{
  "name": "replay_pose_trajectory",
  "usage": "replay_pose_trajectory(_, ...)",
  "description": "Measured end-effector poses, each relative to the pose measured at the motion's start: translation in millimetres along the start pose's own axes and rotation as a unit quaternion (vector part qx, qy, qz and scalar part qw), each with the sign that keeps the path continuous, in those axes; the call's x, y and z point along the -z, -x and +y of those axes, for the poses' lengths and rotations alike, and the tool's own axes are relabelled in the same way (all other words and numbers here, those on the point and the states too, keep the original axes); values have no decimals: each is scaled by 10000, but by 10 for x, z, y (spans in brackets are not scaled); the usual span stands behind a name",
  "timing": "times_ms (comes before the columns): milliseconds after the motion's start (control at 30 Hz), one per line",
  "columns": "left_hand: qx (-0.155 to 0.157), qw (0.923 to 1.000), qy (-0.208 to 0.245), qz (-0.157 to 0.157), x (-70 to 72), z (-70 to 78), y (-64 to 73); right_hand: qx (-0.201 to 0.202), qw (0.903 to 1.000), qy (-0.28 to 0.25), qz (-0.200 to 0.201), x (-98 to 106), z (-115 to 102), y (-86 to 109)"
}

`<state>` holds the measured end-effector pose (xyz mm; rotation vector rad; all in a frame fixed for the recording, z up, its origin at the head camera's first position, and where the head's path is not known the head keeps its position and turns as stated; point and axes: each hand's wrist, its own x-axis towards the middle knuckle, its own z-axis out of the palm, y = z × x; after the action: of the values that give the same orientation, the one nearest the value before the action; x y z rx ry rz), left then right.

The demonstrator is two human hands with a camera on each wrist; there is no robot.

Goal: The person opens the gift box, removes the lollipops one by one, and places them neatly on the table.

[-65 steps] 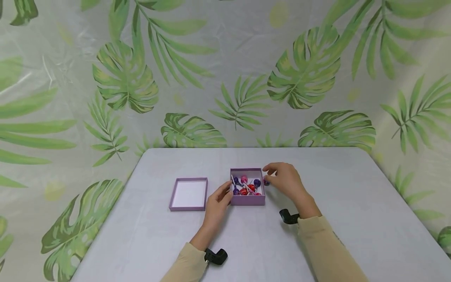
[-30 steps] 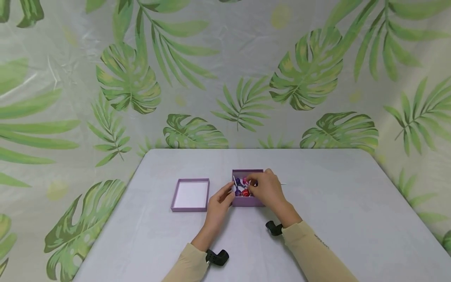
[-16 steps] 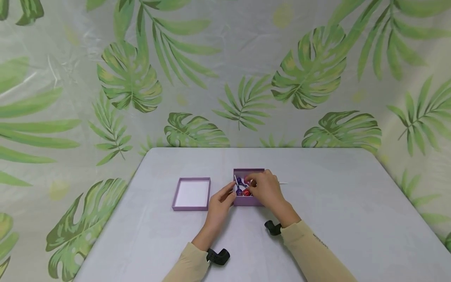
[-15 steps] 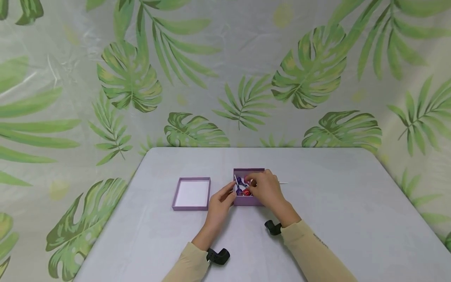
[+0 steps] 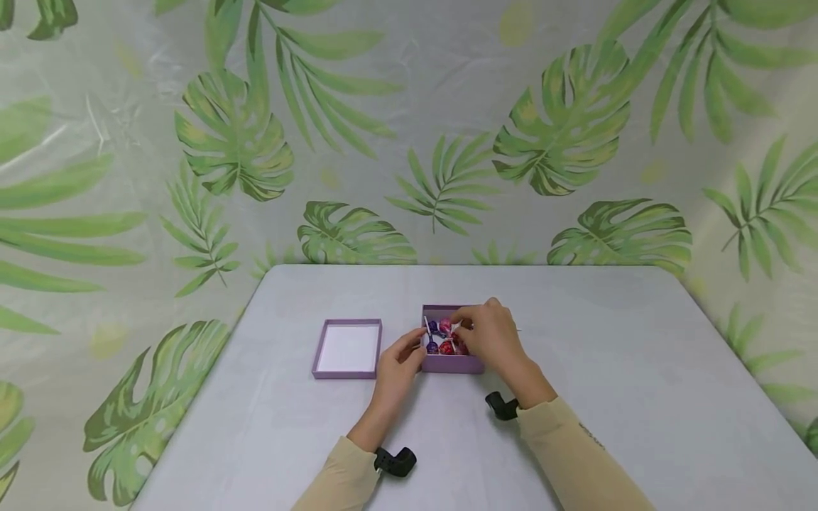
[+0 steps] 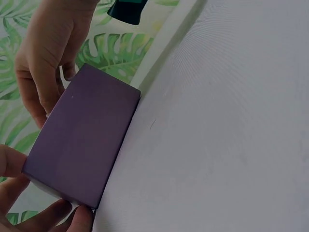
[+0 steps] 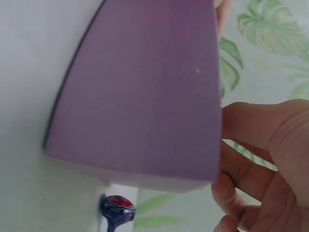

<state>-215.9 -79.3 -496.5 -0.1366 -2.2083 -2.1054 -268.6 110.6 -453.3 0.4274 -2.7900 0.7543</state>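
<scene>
An uncovered purple box (image 5: 452, 364) holds several wrapped lollipops, among them a pink one (image 5: 445, 325), a red one (image 5: 446, 347) and a dark purple one (image 5: 432, 347). My left hand (image 5: 396, 369) holds the box at its left side, thumb at the near corner and fingers along the end wall and rim. From the right, my right hand (image 5: 495, 333) reaches over the rim, thumb and fingers bent close together among the lollipops. In the right wrist view those fingertips go out of sight behind the box wall; I cannot tell whether they pinch a lollipop.
A purple-edged lid (image 5: 347, 374), white inside, lies to the left of the box. Just past the box's right end, a lollipop (image 7: 118, 211) lies on the table, mostly covered by my right hand in the head view. The white table (image 5: 307, 440) meets a leaf-patterned cloth at the back.
My right hand has gone from the lollipop right of the box to inside it. In the last half second it has shifted slightly right and up. My left hand has stayed at the box.
</scene>
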Motion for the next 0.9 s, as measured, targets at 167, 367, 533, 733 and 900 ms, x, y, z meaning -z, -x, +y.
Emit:
replay_pose_trajectory(167,55,9998,-82,185,-9,6,4,16,10000,40,-11,70,-7,21)
replay_pose_trajectory(367,-16,9992,-210,351,-34,-200,-60,-62,10000,63,-29,146,2,34)
replay_pose_trajectory(533,38,9988,-309,388,-25,-240,-67,-16,10000,-35,52,214,3,38)
replay_pose_trajectory(733,29,9987,-320,384,-28,-247,-69,82,9996,-91,270,292,13,44)
replay_pose_trajectory(900,3,9987,-309,393,-35,-228,-60,150,9989,-102,443,357,26,52)
